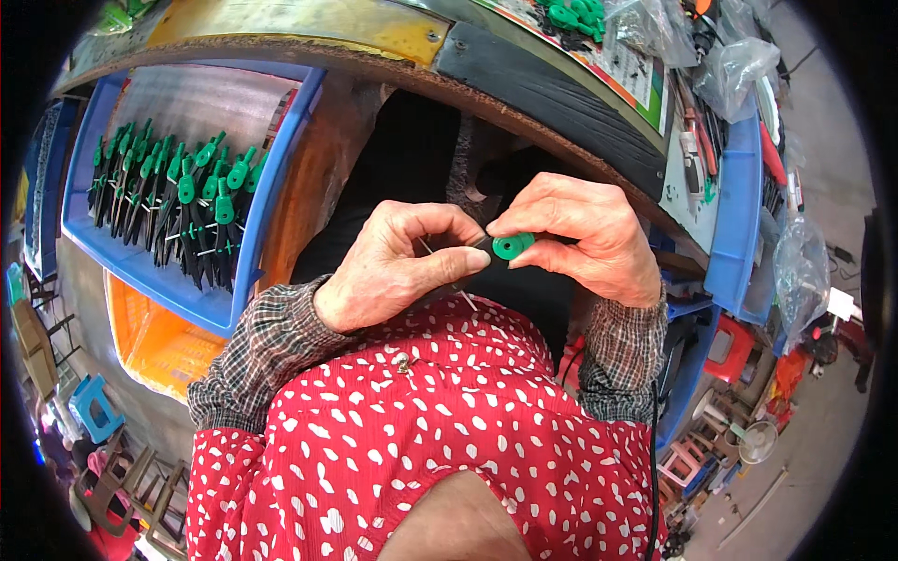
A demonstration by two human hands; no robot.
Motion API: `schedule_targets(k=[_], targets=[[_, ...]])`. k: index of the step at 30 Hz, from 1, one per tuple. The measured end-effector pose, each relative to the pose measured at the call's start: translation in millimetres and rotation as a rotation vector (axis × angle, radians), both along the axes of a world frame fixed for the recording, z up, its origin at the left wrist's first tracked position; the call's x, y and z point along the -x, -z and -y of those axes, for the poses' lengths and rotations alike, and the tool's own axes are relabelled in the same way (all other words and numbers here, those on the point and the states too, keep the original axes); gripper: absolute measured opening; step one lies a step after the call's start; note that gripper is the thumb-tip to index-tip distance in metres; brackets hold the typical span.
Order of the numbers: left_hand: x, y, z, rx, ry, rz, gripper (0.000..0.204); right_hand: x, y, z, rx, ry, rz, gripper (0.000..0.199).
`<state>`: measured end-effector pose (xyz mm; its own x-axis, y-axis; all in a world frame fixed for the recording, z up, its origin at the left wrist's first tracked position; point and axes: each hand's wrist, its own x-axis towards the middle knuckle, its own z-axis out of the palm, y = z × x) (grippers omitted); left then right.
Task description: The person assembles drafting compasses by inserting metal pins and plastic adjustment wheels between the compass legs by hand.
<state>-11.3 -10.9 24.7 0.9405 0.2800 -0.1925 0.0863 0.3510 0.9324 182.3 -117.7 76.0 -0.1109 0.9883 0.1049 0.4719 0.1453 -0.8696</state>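
Observation:
Above my lap, my two hands meet in front of the bench edge. My right hand [585,234] pinches a small green round piece [513,246] with a dark hole in its near end, held between thumb and fingertips. Close beside it, my left hand [402,262] is closed, its thumb and forefinger pressed toward the green piece. A thin white strip [469,300] passes through the left hand's grip and pokes out below the thumb. Something thin and dark shows at the left fingertips, too small to name.
To the left, a blue bin [288,159] holds several black cords with green ends [187,187], above an orange crate [154,341]. The curved workbench edge [552,84] runs ahead. On it lie green pieces [575,14] and clear bags [739,79]. A blue tray [734,215] stands at right.

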Motion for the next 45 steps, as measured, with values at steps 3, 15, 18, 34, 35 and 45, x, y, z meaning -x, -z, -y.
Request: schedule_targets(k=[3,15,18,34,35,45], targets=[[0,-2,-4,0.052,0.030,-0.072,0.011,-2,1,0,-0.003,-0.013,0.016,0.031],[-5,1,-6,0.040,0.030,-0.090,0.008,0,10,3,-0.031,0.052,0.081,0.026],[-5,8,-5,0.047,0.044,-0.061,0.010,-5,12,3,0.000,0.013,0.016,0.026],[-4,12,-3,0.095,0.039,-0.033,0.010,0,21,6,-0.007,0.035,-0.050,0.024],[-4,12,-4,0.098,0.037,-0.035,0.010,0,21,5,-0.014,0.029,-0.056,0.024],[-3,-3,-9,0.015,0.051,-0.116,0.011,4,12,10,0.140,0.207,-0.166,0.034]])
